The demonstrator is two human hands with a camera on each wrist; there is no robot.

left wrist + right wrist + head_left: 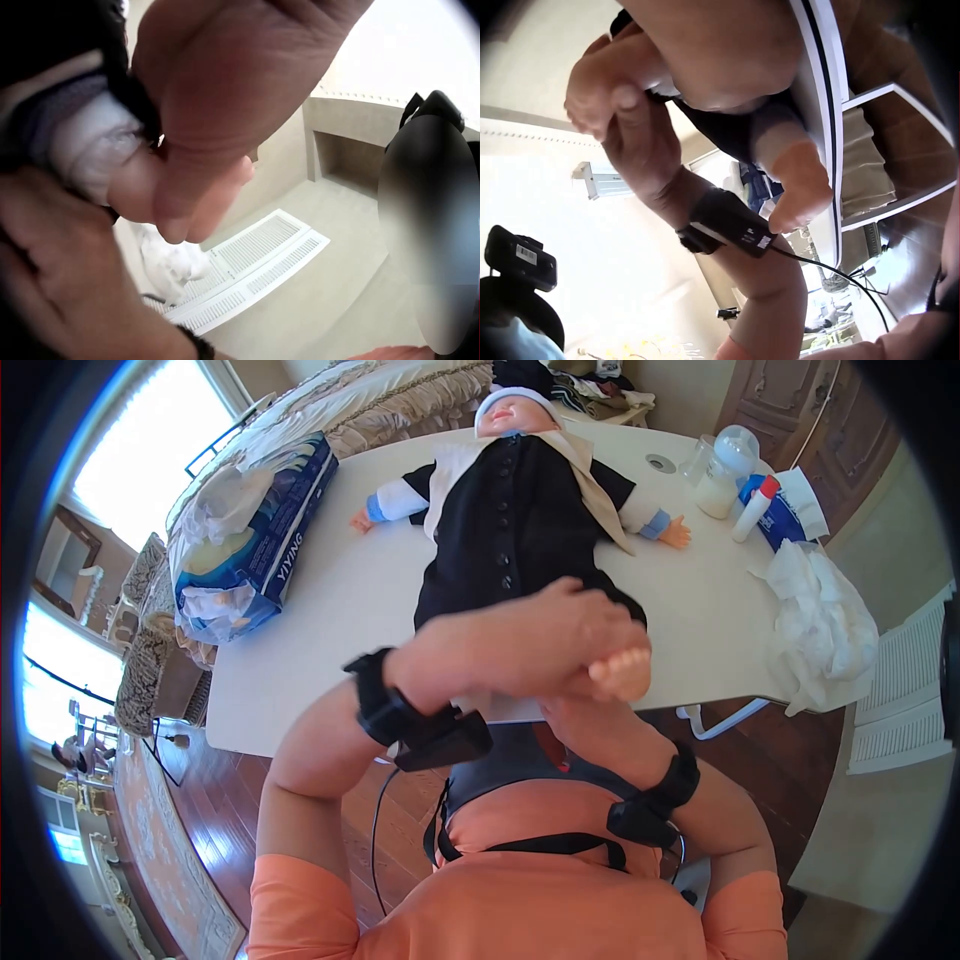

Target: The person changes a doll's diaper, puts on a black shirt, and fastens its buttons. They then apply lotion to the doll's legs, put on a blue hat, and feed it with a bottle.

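Your left hand [520, 645] curls over the doll's [520, 510] legs at the worktop's [330, 610] near edge; your right hand [590, 705], beneath, grips a bare doll foot [622, 670]. Both hands touch.

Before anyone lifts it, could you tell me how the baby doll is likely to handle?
The doll will probably flop, since its clothed body looks soft. Its limbs seem rigid plastic, so the foot should give a firm hold. It lies flat, so rolling seems unlikely.

right hand [585, 705] hidden under left hand [540, 640]
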